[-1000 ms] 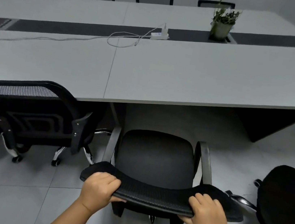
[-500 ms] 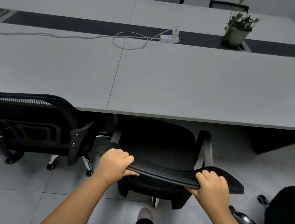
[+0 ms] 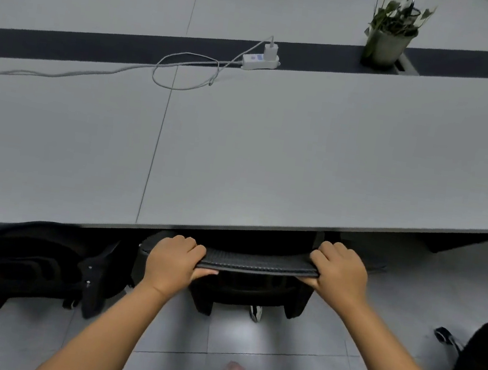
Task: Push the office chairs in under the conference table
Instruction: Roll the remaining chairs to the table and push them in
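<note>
My left hand [image 3: 174, 261] and right hand [image 3: 338, 272] each curl round the top rim of the office chair's backrest [image 3: 256, 263], grip pinching it, thumbs beneath. The chair's seat is already under the near edge of the worktop [image 3: 270, 163]. I judge an even, straight push from both hands best, stopping before knuckles meet that edge. Another chair [image 3: 21, 263] sits left, tucked.

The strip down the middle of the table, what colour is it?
Dark grey, nearly black, set against the light grey table; the strip shows clearly in the head view.
</note>
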### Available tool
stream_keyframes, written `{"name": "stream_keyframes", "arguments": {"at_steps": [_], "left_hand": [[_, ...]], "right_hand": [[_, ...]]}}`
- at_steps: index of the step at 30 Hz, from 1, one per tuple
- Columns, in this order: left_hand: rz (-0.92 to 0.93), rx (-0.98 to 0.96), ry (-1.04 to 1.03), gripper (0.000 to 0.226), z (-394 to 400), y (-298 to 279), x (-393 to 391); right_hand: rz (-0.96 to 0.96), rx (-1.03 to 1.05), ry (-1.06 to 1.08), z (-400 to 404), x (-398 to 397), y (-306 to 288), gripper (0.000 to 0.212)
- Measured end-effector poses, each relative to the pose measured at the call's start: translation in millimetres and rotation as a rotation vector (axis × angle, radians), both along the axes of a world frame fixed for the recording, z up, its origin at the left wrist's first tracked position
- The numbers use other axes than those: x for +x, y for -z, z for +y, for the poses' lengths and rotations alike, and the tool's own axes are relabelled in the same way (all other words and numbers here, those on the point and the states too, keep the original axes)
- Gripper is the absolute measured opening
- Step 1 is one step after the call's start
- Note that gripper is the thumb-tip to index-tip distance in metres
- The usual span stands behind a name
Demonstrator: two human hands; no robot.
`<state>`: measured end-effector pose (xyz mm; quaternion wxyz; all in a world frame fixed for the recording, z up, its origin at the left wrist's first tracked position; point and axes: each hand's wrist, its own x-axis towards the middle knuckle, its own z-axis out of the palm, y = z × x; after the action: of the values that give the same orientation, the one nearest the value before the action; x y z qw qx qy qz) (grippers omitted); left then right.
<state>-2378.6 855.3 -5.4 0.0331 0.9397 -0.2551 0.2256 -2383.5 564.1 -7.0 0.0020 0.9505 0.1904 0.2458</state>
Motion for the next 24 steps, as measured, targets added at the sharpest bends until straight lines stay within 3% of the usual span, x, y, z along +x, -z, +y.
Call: {"name": "stream_keyframes", "arguments": {"at_steps": [5, 9, 16, 20, 24], "left_hand": [[-0.051, 0.005, 0.009, 0.056, -6.5, 13.2, 8.3], [-0.091, -0.010, -0.002, 0.071, -5.2, 12.5, 9.9], [0.016, -0.032, -0.001, 0.066, -8.3, 5.4, 3.3], [0.249, -0.045, 0.008, 0.083, -8.7, -13.9, -2.6], [0.406, -0.165, 0.158, 0.081, -10.8, -23.4, -17.3]], "right_hand": [[-0.101, 0.030, -0.051, -11.9, 17.5, 10.8, 0.060], [-0.103, 0.082, -0.044, -10.0, 18.5, 9.6, 0.070], [0.027, -0.047, 0.039, -7.9, 13.7, -0.1, 0.050], [0.143, 0.150, 0.208, 7.2, -8.1, -11.3, 0.044], [0.191, 0.429, 0.485, 51.9, -75.3, -6.0, 0.055]]}}
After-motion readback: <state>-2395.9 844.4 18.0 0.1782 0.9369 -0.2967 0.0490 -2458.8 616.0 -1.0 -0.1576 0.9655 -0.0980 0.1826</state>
